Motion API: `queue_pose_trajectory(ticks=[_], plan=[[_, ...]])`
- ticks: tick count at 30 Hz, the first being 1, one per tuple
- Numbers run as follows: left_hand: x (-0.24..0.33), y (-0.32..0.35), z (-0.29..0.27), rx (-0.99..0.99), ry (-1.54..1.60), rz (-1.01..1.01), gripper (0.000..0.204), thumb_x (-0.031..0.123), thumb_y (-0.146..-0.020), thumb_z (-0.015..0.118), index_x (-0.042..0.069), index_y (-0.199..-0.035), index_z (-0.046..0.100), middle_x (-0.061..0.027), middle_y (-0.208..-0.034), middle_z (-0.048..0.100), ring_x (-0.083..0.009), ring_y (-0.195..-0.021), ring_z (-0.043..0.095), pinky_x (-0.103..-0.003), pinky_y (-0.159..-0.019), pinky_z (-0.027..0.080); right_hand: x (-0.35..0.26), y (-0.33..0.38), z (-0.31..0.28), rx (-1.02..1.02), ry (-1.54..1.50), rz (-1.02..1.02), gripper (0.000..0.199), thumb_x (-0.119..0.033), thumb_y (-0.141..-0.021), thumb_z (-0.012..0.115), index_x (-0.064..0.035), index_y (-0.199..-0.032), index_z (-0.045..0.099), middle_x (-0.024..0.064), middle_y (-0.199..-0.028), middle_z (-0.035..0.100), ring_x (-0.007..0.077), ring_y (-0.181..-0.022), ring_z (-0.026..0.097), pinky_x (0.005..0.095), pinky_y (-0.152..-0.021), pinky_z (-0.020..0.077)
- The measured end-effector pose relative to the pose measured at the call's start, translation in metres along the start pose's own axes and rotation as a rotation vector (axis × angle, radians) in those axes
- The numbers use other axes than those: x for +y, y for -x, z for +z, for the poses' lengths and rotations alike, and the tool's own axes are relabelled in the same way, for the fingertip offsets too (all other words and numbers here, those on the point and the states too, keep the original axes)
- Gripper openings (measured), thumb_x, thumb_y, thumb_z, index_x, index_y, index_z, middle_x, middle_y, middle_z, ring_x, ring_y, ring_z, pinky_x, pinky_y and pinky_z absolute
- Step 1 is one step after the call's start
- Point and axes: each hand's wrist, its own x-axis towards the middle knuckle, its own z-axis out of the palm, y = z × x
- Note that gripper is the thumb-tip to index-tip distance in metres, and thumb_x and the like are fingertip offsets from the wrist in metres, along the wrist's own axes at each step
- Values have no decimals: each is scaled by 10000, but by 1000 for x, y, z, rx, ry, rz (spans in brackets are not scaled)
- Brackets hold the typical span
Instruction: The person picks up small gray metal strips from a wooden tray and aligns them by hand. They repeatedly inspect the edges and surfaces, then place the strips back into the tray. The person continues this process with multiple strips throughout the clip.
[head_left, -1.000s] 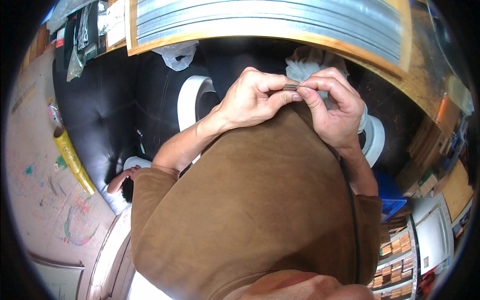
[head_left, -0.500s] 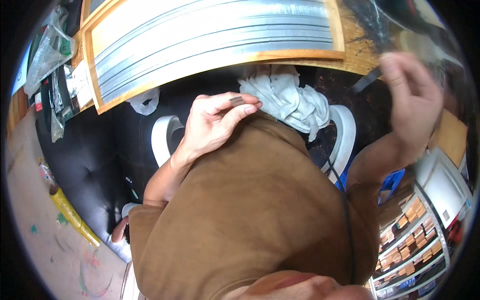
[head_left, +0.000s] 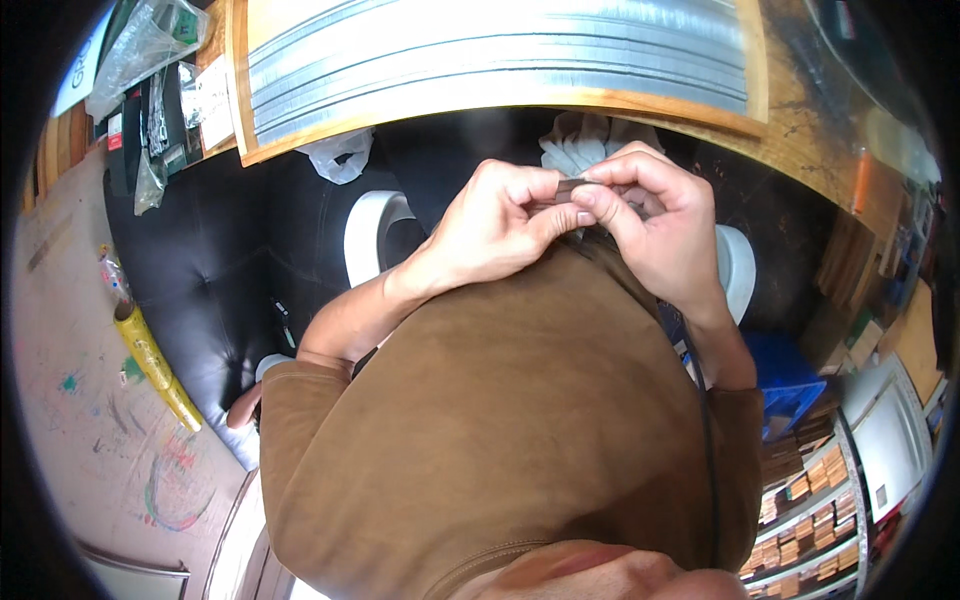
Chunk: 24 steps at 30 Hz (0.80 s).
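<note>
Close in front of my body, my left hand is closed, pinching a small flat brown piece between thumb and forefinger. My right hand meets it from the right, its thumb and fingers pressed together at the piece's right end. Under the curled right fingers shows part of a dark grey strip; most of it is hidden. Behind the hands, a crumpled white cloth is partly covered by them.
Ahead stands a wooden table bearing a wood-framed silvery panel. A black padded seat extends left, with a white chair arm by my left forearm. To the right are a blue crate and shelves of wooden blocks.
My right hand has come down from the table's right side to meet my left hand at the brown piece. The view has shifted, and the hands now cover more of the cloth.
</note>
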Motion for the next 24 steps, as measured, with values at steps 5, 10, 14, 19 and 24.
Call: queue_pose_trajectory(ticks=[5, 10, 14, 19, 24], plan=[[53, -2, -18, 141, -423, 663, 216, 31, -867, 725, 37, -1083, 736, -133, -781, 705, -257, -655, 698, -314, -618, 556, -55, -22, -11, -86, 210, -502, 284, 70, -746, 819, 4, -1018, 770, 51, -844, 632, 166, -785, 622, 266, -702, 499], [128, -42, -67, 291, -889, 734, 267, 114, -889, 744, 46, -1146, 729, -100, -960, 744, -186, -843, 705, -287, -777, 558, -120, -97, -32, -8, 270, -639, 184, 16, -833, 762, 30, -1016, 765, 101, -847, 709, 144, -763, 673, 255, -686, 550], [100, -117, -114, 198, -167, 458, 181, 76, -955, 682, 14, -1113, 746, -72, -1003, 752, -149, -928, 698, -289, -834, 576, -85, -169, -22, -92, 117, -690, 160, -41, -917, 714, 46, -1047, 750, 135, -881, 747, 140, -770, 700, 252, -690, 580], [94, -129, -126, 176, -102, 290, 154, 55, -932, 700, 19, -1075, 746, -57, -977, 742, -126, -900, 686, -272, -779, 568, -80, -183, -22, -60, 265, -606, 144, -65, -924, 719, 36, -1021, 748, 115, -875, 740, 141, -767, 686, 261, -684, 566], [85, -123, -124, 145, 3, 353, 161, 86, -951, 680, 27, -1084, 750, -52, -993, 751, -123, -914, 689, -274, -819, 554, -85, -180, -8, -67, 211, -525, 144, -80, -920, 727, 34, -1004, 749, 111, -855, 740, 133, -762, 682, 248, -673, 561]])
